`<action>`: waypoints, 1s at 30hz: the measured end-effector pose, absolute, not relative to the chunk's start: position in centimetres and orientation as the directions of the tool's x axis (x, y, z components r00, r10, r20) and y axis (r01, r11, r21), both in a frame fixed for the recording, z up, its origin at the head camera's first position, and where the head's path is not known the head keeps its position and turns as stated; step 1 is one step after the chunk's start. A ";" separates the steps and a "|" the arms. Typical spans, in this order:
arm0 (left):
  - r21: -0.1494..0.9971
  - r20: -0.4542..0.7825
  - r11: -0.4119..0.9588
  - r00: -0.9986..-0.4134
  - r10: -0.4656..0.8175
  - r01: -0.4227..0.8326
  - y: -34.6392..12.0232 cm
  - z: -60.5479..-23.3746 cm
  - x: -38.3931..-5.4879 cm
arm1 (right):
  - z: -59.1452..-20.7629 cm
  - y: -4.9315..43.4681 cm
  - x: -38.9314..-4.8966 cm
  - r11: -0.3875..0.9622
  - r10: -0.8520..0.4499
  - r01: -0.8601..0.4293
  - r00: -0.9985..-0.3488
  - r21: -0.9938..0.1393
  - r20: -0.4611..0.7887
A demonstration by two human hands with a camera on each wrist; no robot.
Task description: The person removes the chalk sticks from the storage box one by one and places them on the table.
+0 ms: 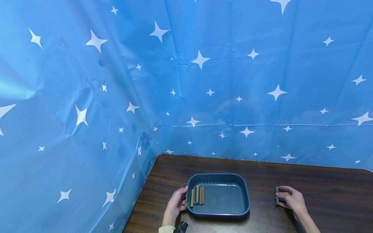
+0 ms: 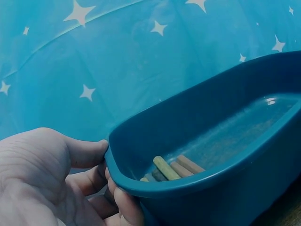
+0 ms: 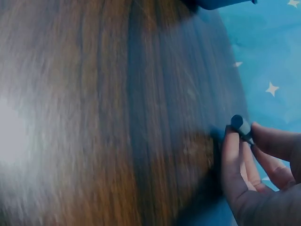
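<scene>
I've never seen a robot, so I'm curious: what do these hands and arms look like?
The person's left hand and right hand wear no gloves. A pale cream sleeve and a black object show by the left wrist; the visible right forearm has no sleeve.

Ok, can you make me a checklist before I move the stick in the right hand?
1. Stick held by the right hand: ok, fingers and thumb pinch it.
2. Tray steadied: ok, the left hand grips its left end.
3. Room inside: ok, there's bare floor to the right of the row of sticks.
4. Row neat: ok, they lie side by side.
5. Held stick over the tray: not ok, it's off to the right.
6. Held stick off the table: cannot tell.
</scene>
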State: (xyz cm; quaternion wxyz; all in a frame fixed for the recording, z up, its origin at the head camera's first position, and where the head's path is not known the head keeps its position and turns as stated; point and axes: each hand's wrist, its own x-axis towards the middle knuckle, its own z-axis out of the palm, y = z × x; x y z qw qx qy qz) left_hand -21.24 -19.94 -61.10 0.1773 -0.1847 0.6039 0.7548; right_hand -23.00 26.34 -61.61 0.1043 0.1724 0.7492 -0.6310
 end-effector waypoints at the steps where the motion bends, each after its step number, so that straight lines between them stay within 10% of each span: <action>1: 0.843 -0.498 -0.210 -0.866 0.043 -0.495 -20.0 -61.1 -21.3 | -61.6 26.4 -23.0 0.161 0.131 0.386 -0.921 -0.908 -0.368; 30: 0.859 -0.466 -0.211 -0.883 0.052 -0.466 -19.9 -61.2 -21.1 | -61.0 26.3 -23.7 0.564 0.012 0.195 -0.973 -0.802 -0.228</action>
